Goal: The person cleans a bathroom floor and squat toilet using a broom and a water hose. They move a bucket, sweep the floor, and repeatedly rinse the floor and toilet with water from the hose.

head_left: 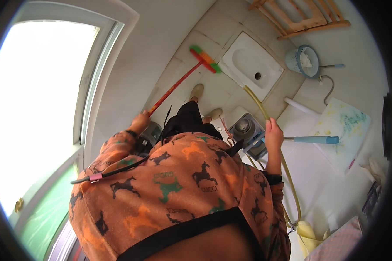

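Observation:
My left hand (139, 122) grips the top of a red broom handle (174, 87). The broom's green and orange brush head (205, 59) rests on the tiled floor beside a white squat toilet pan (257, 65). My right hand (273, 135) holds a yellowish hose (259, 103) whose free end points toward the pan; the hose runs back down past my right sleeve. My orange patterned jacket fills the lower middle, and my two beige shoes (197, 91) stand on the tiles below.
A light blue bucket (301, 61) with a scoop stands by the wall, and a wooden rack (298, 17) lies beyond it. A grey machine (247, 130), a blue-handled tool (313, 139) and a white pipe (300, 106) sit to my right. A bright window and door frame (87, 87) are at left.

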`<state>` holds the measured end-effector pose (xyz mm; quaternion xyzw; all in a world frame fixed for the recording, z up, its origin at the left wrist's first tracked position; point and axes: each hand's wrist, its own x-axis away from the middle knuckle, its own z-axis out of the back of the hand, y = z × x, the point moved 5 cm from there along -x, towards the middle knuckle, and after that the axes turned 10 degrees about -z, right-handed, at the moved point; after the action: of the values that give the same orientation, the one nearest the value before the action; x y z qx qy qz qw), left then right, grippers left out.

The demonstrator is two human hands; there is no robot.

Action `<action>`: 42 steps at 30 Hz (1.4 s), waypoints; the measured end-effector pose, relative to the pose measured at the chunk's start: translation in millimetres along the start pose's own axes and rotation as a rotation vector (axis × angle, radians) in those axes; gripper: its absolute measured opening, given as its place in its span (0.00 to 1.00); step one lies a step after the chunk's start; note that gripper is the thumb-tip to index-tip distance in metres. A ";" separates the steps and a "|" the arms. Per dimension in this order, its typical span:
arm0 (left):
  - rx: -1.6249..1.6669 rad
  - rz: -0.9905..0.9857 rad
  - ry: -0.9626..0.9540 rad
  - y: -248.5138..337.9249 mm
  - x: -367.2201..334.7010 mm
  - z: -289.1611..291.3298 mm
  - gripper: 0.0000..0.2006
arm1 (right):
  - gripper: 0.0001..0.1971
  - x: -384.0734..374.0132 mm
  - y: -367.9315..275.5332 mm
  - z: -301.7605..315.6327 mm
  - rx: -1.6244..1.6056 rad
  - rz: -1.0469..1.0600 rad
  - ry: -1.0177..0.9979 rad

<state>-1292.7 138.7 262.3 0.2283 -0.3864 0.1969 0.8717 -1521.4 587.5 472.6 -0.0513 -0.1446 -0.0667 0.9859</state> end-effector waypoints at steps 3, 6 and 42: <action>-0.030 0.162 -0.033 -23.2 65.8 -36.0 0.15 | 0.13 16.2 5.6 -23.1 0.013 0.053 -0.025; -0.014 0.276 -0.084 -25.3 122.8 -60.2 0.16 | 0.13 36.8 15.5 -49.1 0.044 0.136 -0.138; -0.354 -0.511 -0.098 140.2 -94.5 98.0 0.10 | 0.18 -47.0 37.3 -47.5 0.181 -0.624 -0.143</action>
<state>-1481.7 183.7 283.2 0.1720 -0.3862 -0.1098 0.8996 -1547.3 624.0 410.5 0.0788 -0.2276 -0.3484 0.9059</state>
